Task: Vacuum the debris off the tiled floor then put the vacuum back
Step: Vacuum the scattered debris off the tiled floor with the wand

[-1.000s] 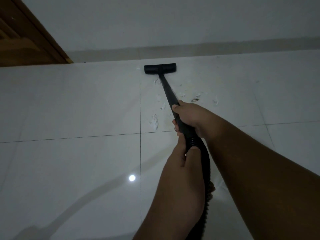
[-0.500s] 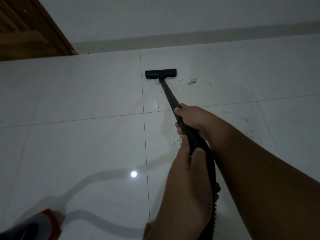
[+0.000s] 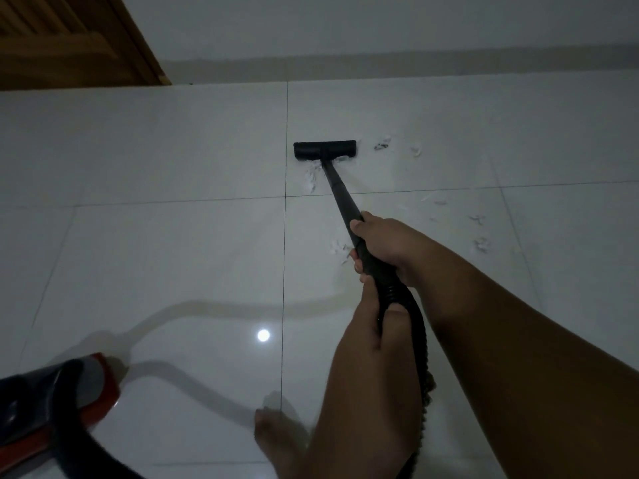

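Foot [image 3: 276, 440], bare, planted on the tiled floor [image 3: 155, 257] at the bottom edge, beside a grout line. Vacuum body [image 3: 52, 402], red and black, parked low left, close by, probably for slack in the hose.

Left hand [image 3: 373, 326] nearest on the tube: grip clamped around the ribbed hose [image 3: 420, 326] at its cuff, thumb on top, fingers wrapped round, likely to carry the hose's weight and steer from the rear. Right hand [image 3: 383, 243] just ahead, touching or nearly touching the left: grip closed around the black wand [image 3: 340, 191], thumb laid over the upper side, likely for pushing and for pressing the head down. Both grips shut tight on the tube.

Wand slanted down and away to the floor head [image 3: 325, 150], flat on the tile, just right of the lengthwise grout line. Debris [image 3: 313, 176] in pale scraps right behind the head, beside the wand; more scraps just left of the right hand; further flecks [image 3: 480, 243] off to the right, well apart from the head. Judged from that: sweeping under way, plenty left to collect, putting back not yet begun.

Beyond, skirting [image 3: 415, 65] along the wall; wooden door [image 3: 69, 39] in the far left corner.
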